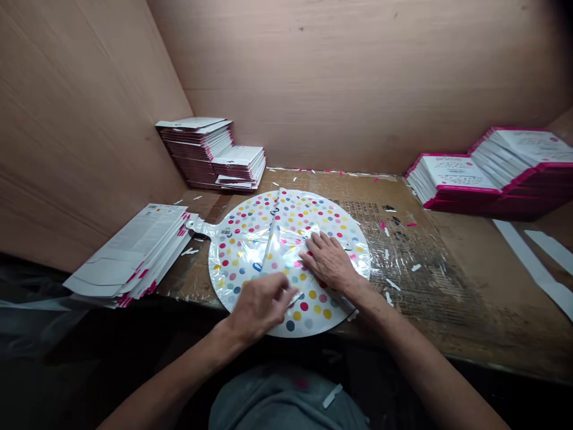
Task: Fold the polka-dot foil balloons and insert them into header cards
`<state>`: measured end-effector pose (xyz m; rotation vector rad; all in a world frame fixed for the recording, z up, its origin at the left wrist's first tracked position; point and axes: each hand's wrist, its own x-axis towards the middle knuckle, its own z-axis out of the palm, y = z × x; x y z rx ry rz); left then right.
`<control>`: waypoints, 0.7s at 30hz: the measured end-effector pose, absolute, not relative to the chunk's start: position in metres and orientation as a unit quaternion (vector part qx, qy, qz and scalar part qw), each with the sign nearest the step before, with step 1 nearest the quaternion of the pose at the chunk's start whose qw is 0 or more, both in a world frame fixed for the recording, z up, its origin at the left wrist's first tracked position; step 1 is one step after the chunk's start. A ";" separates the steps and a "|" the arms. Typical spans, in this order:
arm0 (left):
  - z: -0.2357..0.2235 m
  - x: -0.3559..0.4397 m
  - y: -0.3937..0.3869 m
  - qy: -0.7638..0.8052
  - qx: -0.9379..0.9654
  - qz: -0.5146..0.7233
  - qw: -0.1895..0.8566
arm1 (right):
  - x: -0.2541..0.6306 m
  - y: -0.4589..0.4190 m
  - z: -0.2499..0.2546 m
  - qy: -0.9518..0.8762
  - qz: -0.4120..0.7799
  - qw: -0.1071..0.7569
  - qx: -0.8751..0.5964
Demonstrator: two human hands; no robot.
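Note:
A round, flat foil balloon (237, 263) with coloured polka dots lies on the cardboard-covered bench, its neck pointing left. On top of it is a folded polka-dot foil layer (280, 245) with a straight crease; whether this belongs to a second balloon I cannot tell. My right hand (329, 260) rests flat on the foil, fingers stretched out. Curled at the lower end of the folded layer, my left hand (264, 298) pinches the foil's edge between thumb and fingers.
Stacks of printed card sleeves stand at back left (237, 155) and back right (461, 173). A fanned pile of cards (129, 251) lies at the left edge. Paper scraps (389, 283) dot the cardboard, and white strips (532, 263) lie at right. Wooden panels (335, 77) enclose the bench.

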<state>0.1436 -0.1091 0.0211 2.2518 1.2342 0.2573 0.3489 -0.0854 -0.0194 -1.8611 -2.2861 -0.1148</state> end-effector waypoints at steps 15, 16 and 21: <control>0.097 0.142 -0.103 0.447 0.484 0.093 0.747 | 0.335 -0.185 -0.009 -0.745 -0.080 0.425 -0.508; 0.104 0.141 -0.101 0.446 0.498 0.097 0.737 | 0.331 -0.191 -0.013 -0.727 -0.115 0.438 -0.516; 0.092 0.129 -0.073 0.514 0.749 0.076 0.411 | 0.350 -0.191 -0.045 -0.718 -0.153 0.419 -0.534</control>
